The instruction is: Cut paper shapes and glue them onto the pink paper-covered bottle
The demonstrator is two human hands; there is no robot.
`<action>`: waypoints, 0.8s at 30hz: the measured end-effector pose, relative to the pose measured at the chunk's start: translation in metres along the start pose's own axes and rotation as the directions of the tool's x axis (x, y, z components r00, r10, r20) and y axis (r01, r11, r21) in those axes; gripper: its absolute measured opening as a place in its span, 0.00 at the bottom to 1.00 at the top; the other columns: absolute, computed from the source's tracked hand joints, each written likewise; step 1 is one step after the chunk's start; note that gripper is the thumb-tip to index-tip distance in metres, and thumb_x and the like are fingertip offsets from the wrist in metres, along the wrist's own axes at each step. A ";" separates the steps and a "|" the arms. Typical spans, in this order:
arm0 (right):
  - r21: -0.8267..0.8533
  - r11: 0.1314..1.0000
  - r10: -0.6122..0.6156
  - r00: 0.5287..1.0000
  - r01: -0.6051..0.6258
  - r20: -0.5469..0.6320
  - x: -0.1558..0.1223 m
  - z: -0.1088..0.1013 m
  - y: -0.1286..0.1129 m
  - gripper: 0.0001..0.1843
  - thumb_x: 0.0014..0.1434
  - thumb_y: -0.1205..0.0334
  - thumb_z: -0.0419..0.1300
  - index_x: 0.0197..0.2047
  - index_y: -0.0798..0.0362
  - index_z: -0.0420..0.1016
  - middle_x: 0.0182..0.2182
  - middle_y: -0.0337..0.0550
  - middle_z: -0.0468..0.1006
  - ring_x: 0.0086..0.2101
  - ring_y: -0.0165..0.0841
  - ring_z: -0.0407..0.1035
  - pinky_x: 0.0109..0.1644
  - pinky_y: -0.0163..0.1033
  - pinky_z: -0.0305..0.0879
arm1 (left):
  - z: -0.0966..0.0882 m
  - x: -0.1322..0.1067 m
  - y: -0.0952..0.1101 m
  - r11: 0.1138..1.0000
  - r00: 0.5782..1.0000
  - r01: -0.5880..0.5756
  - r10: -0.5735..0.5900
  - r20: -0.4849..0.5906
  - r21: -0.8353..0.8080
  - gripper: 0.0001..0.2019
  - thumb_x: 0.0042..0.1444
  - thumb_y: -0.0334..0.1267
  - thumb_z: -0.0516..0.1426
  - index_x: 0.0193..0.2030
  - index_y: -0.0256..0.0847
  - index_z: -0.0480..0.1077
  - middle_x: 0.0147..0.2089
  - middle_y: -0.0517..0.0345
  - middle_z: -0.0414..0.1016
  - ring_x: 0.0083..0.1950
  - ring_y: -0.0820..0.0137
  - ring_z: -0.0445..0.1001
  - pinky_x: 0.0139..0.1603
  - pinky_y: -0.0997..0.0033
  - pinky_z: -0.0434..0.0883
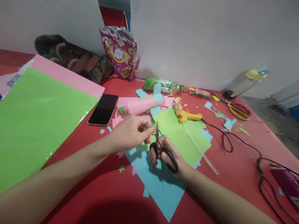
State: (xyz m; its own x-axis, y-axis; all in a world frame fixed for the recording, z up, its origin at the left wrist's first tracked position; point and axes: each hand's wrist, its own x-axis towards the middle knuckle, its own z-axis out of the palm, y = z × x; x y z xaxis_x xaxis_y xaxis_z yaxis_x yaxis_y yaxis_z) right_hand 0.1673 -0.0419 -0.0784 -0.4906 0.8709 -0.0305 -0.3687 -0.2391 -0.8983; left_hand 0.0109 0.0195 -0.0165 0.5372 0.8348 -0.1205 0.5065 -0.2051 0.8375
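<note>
My right hand (168,149) grips small scissors (158,140) with black handles, their blades parted and pointing up. At the blades, my left hand (135,129) pinches a small piece of green paper (154,128), mostly hidden by the fingers. Under both hands lie blue paper sheets (170,199) and a light green sheet (167,119). A green paper star (121,168) and a pink paper star (134,171) rest on the red table near my left wrist. Just beyond the hands lies a bottle wrapped in pink paper (140,105), with blue paper pieces on it.
A yellow glue gun (185,115) with a clear stick and black cord lies to the right. Larger scissors (238,111), paper scraps (230,123) and a glass-like bottle (243,84) are farther right. A phone (104,109), snack bag (121,53) and green bottle (163,85) sit behind.
</note>
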 end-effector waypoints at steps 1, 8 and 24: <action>-0.001 1.000 0.002 1.000 -0.002 -0.001 0.000 0.000 0.000 0.19 0.49 0.49 0.57 0.32 0.49 0.51 0.22 0.32 0.61 0.23 0.25 0.57 0.27 0.32 0.52 | 0.000 0.000 0.000 1.000 1.000 0.001 -0.001 0.004 0.007 0.15 0.51 0.41 0.50 0.19 0.36 0.64 0.19 0.62 0.71 0.18 0.80 0.64 0.18 0.84 0.59; 0.007 1.000 0.010 1.000 -0.010 -0.009 0.000 0.002 -0.001 0.20 0.48 0.48 0.58 0.32 0.50 0.51 0.23 0.32 0.61 0.23 0.24 0.57 0.27 0.32 0.52 | -0.002 0.001 0.000 1.000 1.000 -0.005 0.005 0.018 0.030 0.15 0.51 0.42 0.50 0.19 0.36 0.65 0.19 0.62 0.71 0.19 0.80 0.63 0.18 0.84 0.59; 0.004 1.000 0.013 1.000 -0.013 0.014 -0.001 0.002 -0.002 0.20 0.48 0.48 0.58 0.31 0.50 0.51 0.22 0.32 0.60 0.23 0.24 0.56 0.27 0.32 0.51 | -0.004 0.000 0.002 0.999 0.997 -0.009 0.006 0.073 0.043 0.15 0.52 0.41 0.49 0.19 0.35 0.63 0.19 0.62 0.69 0.18 0.82 0.61 0.17 0.85 0.57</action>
State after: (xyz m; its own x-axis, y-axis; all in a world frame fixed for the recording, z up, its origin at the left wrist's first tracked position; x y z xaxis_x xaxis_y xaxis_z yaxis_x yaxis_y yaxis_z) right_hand 0.1670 -0.0431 -0.0763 -0.5062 0.8617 -0.0358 -0.3654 -0.2519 -0.8961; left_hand 0.0091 0.0212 -0.0130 0.5882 0.7939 -0.1540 0.5299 -0.2345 0.8150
